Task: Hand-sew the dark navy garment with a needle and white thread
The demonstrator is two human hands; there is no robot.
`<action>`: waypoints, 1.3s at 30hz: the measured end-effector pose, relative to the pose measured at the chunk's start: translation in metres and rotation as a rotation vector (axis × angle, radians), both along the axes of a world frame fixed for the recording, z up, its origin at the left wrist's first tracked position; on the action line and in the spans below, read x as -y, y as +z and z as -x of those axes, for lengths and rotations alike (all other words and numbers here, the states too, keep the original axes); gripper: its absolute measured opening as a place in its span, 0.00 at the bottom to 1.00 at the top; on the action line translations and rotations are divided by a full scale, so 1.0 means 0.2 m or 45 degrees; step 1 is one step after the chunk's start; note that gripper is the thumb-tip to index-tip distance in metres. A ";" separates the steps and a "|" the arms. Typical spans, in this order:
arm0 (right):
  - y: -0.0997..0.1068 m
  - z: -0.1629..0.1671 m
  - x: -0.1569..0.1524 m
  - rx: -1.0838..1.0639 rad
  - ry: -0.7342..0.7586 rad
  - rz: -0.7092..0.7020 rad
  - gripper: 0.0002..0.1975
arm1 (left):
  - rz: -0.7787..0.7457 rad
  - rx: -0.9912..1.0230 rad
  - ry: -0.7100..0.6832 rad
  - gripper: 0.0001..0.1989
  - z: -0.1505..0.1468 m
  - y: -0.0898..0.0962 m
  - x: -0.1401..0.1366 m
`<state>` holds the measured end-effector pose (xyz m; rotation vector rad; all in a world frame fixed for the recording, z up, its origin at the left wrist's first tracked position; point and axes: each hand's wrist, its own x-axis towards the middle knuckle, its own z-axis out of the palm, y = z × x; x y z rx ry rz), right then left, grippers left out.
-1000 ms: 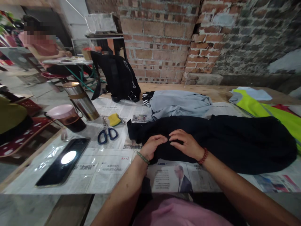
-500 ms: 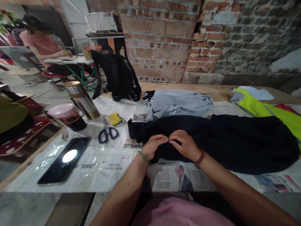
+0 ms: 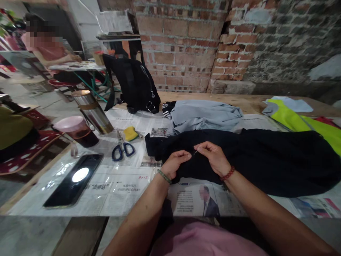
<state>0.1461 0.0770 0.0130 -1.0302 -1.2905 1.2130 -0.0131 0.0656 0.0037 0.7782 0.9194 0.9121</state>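
Note:
A dark garment (image 3: pixel 255 161) lies stretched across the newspaper, with both hands over its left half. My right hand (image 3: pixel 214 156), with a red bead bracelet at the wrist, pinches a thin, pale sewing needle (image 3: pixel 195 152) between thumb and fingers. The needle slants down toward my left hand (image 3: pixel 176 163), which wears a green bead bracelet. Thumb and forefinger of the left hand are pressed together a short gap from the needle. Whatever sits in that left pinch is too small to make out, and any thread is lost against the dark cloth.
Blue-handled scissors (image 3: pixel 123 151), a yellow sponge-like piece (image 3: pixel 130 133), a phone (image 3: pixel 73 181), a pink-lidded cup (image 3: pixel 77 131) and a steel flask (image 3: pixel 93 112) stand or lie at left. Behind are a black backpack (image 3: pixel 133 85), a grey garment (image 3: pixel 206 115) and a neon-yellow garment (image 3: pixel 290 117).
My hands have moved slightly apart; the right has risen a little and turned. The needle now shows between them, where earlier the fingertips nearly met.

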 end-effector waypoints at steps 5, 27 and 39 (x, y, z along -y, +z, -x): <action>0.02 -0.01 -0.02 -0.024 -0.037 -0.094 0.06 | 0.020 0.007 0.007 0.10 0.01 -0.01 0.00; 0.43 -0.21 -0.43 -0.635 0.005 0.370 0.09 | 0.107 0.009 -0.003 0.11 0.03 0.03 0.00; 0.37 -0.11 -0.12 -0.126 0.153 0.163 0.07 | 0.073 -0.031 0.079 0.11 0.04 0.05 0.01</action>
